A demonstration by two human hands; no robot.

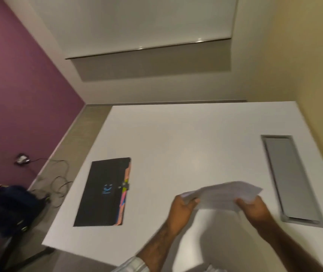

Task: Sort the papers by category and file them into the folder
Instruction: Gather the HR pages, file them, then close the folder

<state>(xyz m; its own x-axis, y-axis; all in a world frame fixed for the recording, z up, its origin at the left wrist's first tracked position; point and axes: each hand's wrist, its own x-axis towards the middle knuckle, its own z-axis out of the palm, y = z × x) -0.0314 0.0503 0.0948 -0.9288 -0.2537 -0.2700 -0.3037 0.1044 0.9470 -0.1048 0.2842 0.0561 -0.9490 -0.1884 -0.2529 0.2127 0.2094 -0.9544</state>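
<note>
Papers (227,195) are held as one loose stack just above the worktop (176,144), near its front edge. My left hand (182,209) pinches the left end, thumb on top and fingers curled under. My right hand (254,209) grips the right end the same way. I judge that holding both ends keeps the sheets together and fanned enough to read, so sorting can begin. The sheets are too blurred to tell their categories. The folder (102,193) lies flat and closed, well apart to the left, with its coloured tabs (126,185) facing the stack, handy for filing. A grey panel (292,177) is set into the worktop on the right.
</note>
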